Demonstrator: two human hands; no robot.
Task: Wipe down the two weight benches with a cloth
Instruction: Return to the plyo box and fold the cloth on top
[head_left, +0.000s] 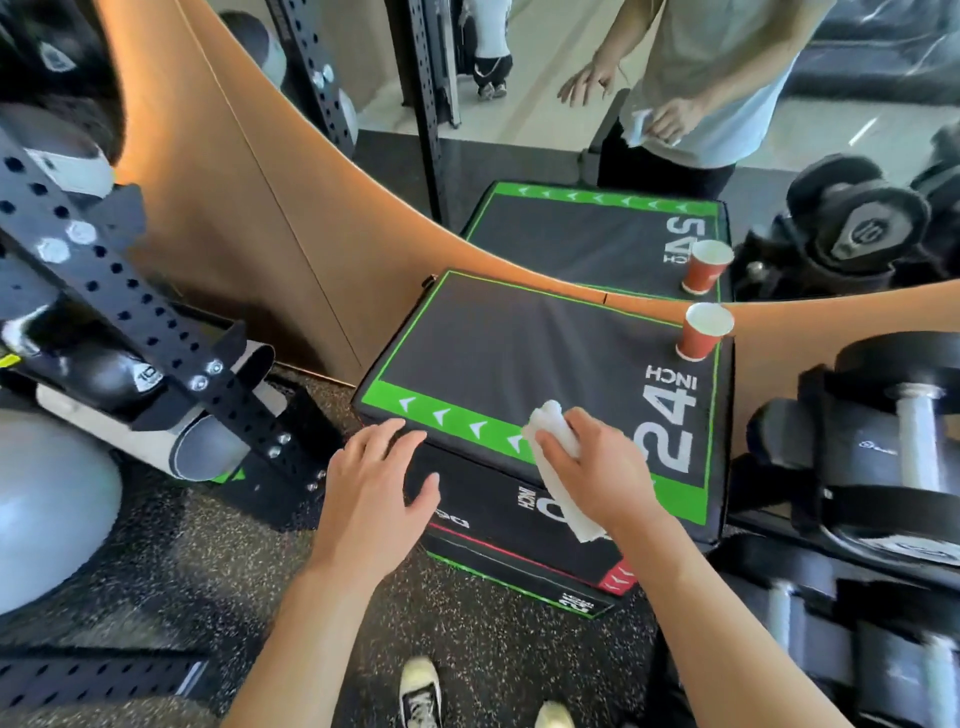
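A perforated black rack upright (109, 291) crossed the left side. The left hand (371, 491) lay flat, fingers spread, on the near left corner of the black-and-green plyo box (498, 343). The right hand (597, 467) gripped a white cloth (558, 457) on the box's near edge — a red paper cup (701, 332) stood at its far right corner, dumbbells (878, 447) just right.
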